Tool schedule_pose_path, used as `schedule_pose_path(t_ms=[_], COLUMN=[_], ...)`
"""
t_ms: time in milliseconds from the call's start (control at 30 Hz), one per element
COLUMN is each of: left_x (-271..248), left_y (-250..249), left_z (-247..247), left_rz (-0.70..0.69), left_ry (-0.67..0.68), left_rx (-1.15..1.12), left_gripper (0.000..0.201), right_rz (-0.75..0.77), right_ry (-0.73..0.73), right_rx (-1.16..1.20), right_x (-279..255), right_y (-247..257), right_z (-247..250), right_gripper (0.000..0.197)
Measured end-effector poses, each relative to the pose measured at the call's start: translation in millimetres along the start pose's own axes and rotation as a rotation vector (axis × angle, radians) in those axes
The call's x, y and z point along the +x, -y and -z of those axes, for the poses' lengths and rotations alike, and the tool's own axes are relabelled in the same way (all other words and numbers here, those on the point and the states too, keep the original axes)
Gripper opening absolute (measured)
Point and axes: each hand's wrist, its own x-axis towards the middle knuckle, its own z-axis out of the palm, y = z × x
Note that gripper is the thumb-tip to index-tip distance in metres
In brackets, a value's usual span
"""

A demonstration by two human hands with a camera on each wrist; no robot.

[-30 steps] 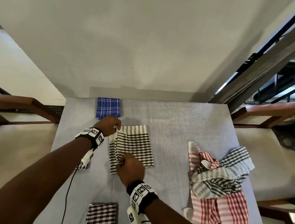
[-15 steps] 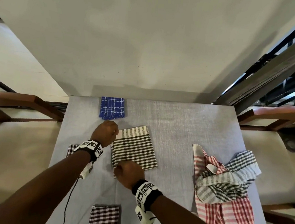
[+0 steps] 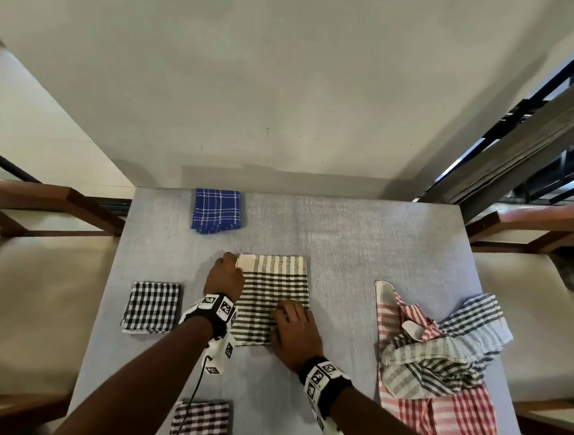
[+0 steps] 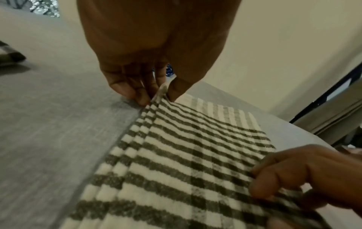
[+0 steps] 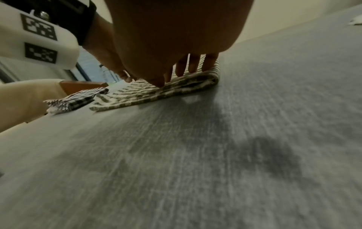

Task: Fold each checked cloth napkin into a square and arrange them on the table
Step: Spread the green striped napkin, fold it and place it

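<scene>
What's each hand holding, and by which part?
Left hand pinches the folded olive-and-cream checked cloth napkin by its far left corner; right hand lies on its near right corner, grip unclear.

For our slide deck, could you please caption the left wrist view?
Left hand pinches a corner of the striped napkin; right hand holds its near corner.
</scene>
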Motion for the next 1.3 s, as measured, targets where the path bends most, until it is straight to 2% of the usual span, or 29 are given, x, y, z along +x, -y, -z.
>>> schedule_pose_path(t_ms=[67,133,167,233,300,333,433,533,667,800,967,1067,1167,1233,1300], left_x=[-3.4,-11.1,-15.3,-22.6,-26.3,-27.1,-29.2,-37.8,-40.1,-39.2,-40.9,-40.5,-41.7,-42.3,-43.6], left_y=[-5.3,-11.5,-15.3,-21.6,-18.8,-14.1,9.1,24.0,27.2,27.6,23.6,22.0,21.8,20.8,21.0], left_z=[-1.0,-1.5,-3.2,-13.3,-29.7,-36.6,-52.6,-56.7,-58.6,-56.2,-54.3,-53.6,-52.8,-52.8,-54.0], left_rz=[0.043,0.034,-0.049,-0.322,-0.517,-0.546,-0.555,-0.510,-0.471,-0.446,-0.405,-0.389,-0.391,-0.395,-0.394], left_ry=[-0.016,-0.140,-0.194,-0.215,-0.128,-0.075,-0.003,-0.031,-0.039,-0.011,-0.033,-0.027,-0.027,-0.039,-0.045], left_rx=[0.008,0.114,0.171,0.237,0.299,0.324,0.394,0.421,0.443,0.439,0.361,0.367,0.364,0.376,0.387], left_gripper=[0.032,0.044,0.049,0.044,0.047,0.051,0.064,0.062,0.062,0.068,0.073,0.076,0.077,0.075,0.072], right_rz=[-0.040,-0.084,-0.110,-0.144,-0.143,-0.133,-0.062,0.010,0.005,0.012,-0.204,-0.196,-0.252,-0.194,-0.045], right_ry=[-0.048,-0.129,-0.169,-0.227,-0.226,-0.193,0.008,0.135,0.093,0.060,-0.021,-0.011,-0.033,-0.017,0.060], right_rx=[0.008,0.024,0.044,0.098,0.128,0.128,0.059,0.010,0.014,0.016,-0.064,-0.075,-0.042,-0.043,-0.023], right_x=[-4.5,0.1,5.8,22.0,43.5,53.9,74.6,76.6,69.9,64.8,57.1,56.3,58.8,62.0,66.9], right_y=[-4.6,-5.8,-3.7,2.3,8.6,10.4,9.5,4.8,-1.4,-1.4,-51.9,-62.8,-51.1,-38.5,-17.5], right_z=[0.4,3.5,7.0,10.2,8.5,6.7,-1.2,-12.7,-19.5,-16.1,2.6,8.8,9.6,10.5,5.1], right_gripper=[0.026,0.025,0.027,0.034,0.046,0.051,0.057,0.063,0.067,0.081,0.078,0.072,0.072,0.073,0.072])
